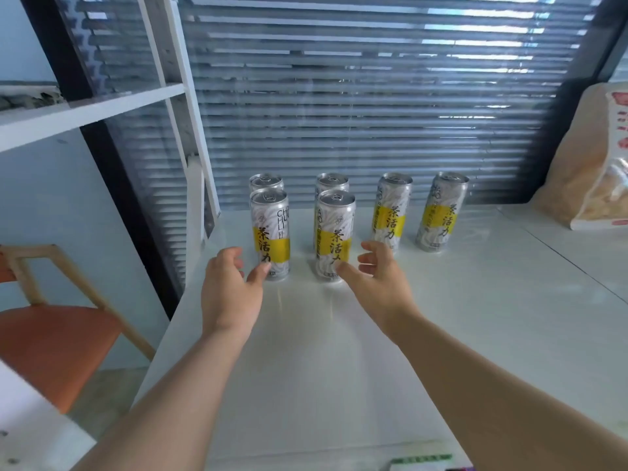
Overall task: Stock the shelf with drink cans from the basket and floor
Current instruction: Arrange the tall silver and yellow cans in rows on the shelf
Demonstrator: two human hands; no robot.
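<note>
On the white shelf top [339, 351], at the front of the can rows, both hands are empty. The left hand [231, 287] is relaxed with fingers lightly curled around nothing; its thumb tip lies over the lower wall of the left front can [270, 229], touching it or just in front, can't tell. The right hand [379, 278] is the same: loose, no grasp, thumb tip at the base of the right front can [335, 232], fingers off to that can's right. Key relation: both front cans sit between the two hands, each on the thumb side of its hand and slightly ahead, left can nearer the left hand, right can nearer the right. Both are upright, long axis vertical, pull tabs up. Judgement: these two look placed; any re-grip needs the fingers brought round the wall from the side, and a push low down could tip a tall can. The back left can [266, 182] and back right can [332, 182] stand close behind them; contact unclear. Further right, the third can [390, 212] and fourth can [441, 212] stand apart. Basket and floor stock are not in view. Snack bag [584, 164] far right, orange chair [57, 338] left, blinds [356, 96] behind.
</note>
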